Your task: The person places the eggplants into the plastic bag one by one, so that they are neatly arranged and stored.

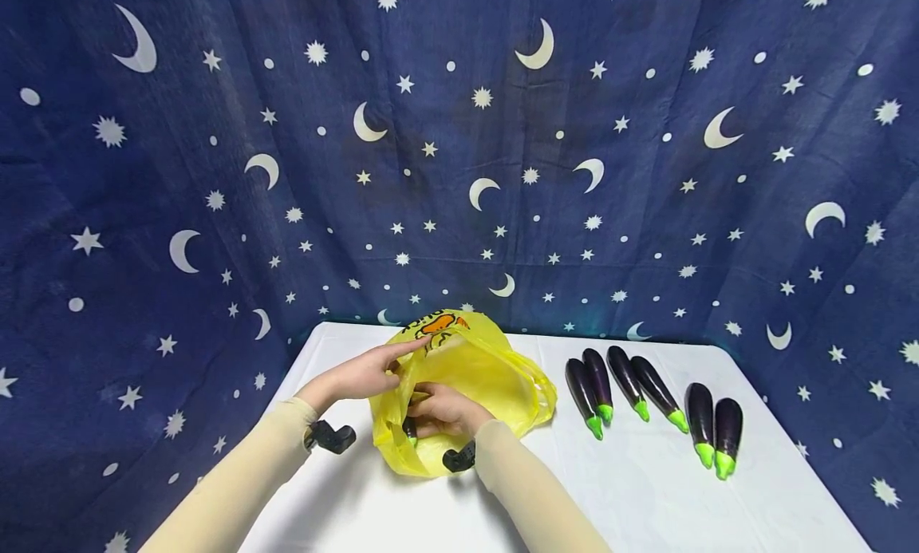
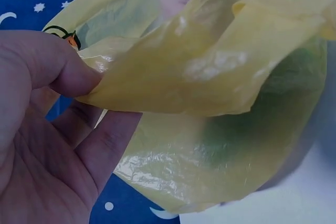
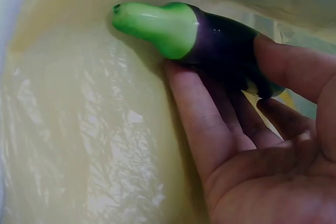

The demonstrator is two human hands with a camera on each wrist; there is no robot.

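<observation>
Across the lower part of the view, two cream sleeves are stretched over a white table, and a small black device is worn at each wrist. By the right hand, inside the mouth of a yellow plastic bag, an eggplant is clasped between thumb and fingers, its green stem end exposed. By the left hand, the bag's rim is pinched between thumb and fingers. On the bag's far side, an orange-and-black print can be seen. To the bag's right, six more eggplants are laid in three pairs, green ends turned nearward. Behind the table, a dark blue cloth is hung, patterned with white moons, stars and dots.
</observation>
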